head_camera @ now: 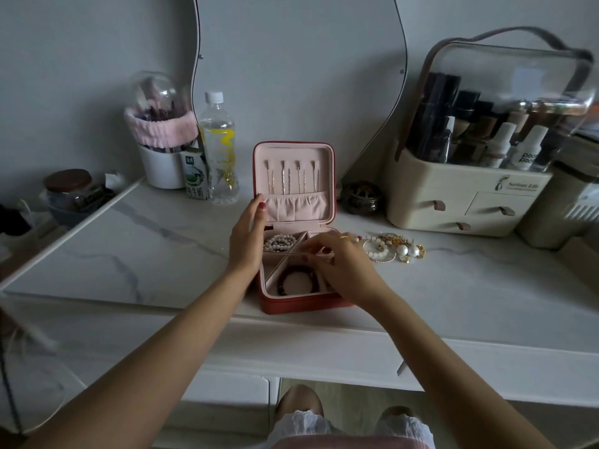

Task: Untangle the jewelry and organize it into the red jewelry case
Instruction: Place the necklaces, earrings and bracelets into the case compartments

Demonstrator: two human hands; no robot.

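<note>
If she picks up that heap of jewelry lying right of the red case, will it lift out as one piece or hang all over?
Probably as a floppy clump: the jewelry heap looks like beaded loops and gold bits overlapping, so strands would likely dangle and snag. Its round pearls may roll if they come loose on the smooth marble top.

Marble vanity top (162, 241), jewelry case (301, 303), bottle (217, 147)
</note>
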